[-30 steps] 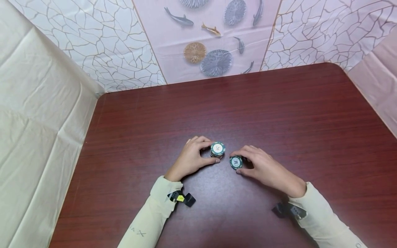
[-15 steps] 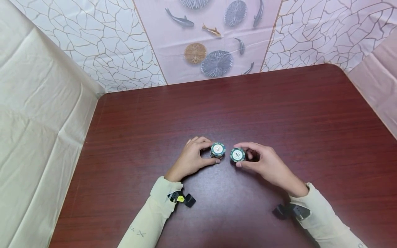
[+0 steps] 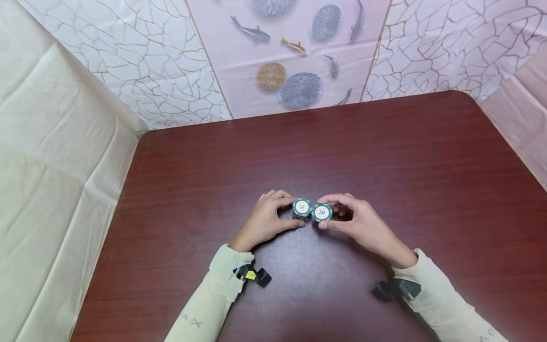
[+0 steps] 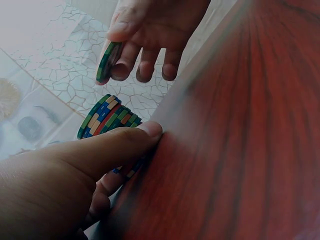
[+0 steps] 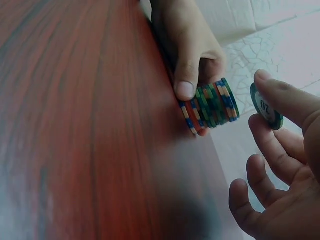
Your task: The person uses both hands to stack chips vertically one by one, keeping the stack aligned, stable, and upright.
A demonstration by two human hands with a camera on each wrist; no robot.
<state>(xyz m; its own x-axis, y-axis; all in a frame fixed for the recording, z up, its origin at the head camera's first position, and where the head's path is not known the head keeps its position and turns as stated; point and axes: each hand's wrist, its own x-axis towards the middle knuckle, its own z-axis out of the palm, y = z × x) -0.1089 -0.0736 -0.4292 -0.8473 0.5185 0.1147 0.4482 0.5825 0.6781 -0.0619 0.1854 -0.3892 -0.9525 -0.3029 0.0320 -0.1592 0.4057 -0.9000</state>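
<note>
A stack of poker chips (image 3: 302, 207) stands on the table, a green chip marked 20 on top. My left hand (image 3: 266, 221) grips the stack's lower part between thumb and fingers. Green, blue, red and cream edges show along the stack (image 5: 215, 104) in the right wrist view. My right hand (image 3: 368, 228) pinches one green poker chip (image 3: 322, 212), also marked 20, between thumb and index finger. This chip (image 4: 106, 64) is up off the table, beside the stack top and a small gap from it in the left wrist view. The other right fingers are loosely bent.
The dark red wooden table (image 3: 205, 161) spreads around both hands. Behind it hangs a patterned cloth (image 3: 295, 57) with fish and round motifs. A pale cloth (image 3: 64, 142) lines the left side. Each wrist wears a small black camera (image 3: 262, 278).
My right hand has raised its chip from near the table, then carried it left toward the stack. My left hand keeps its hold on the stack.
</note>
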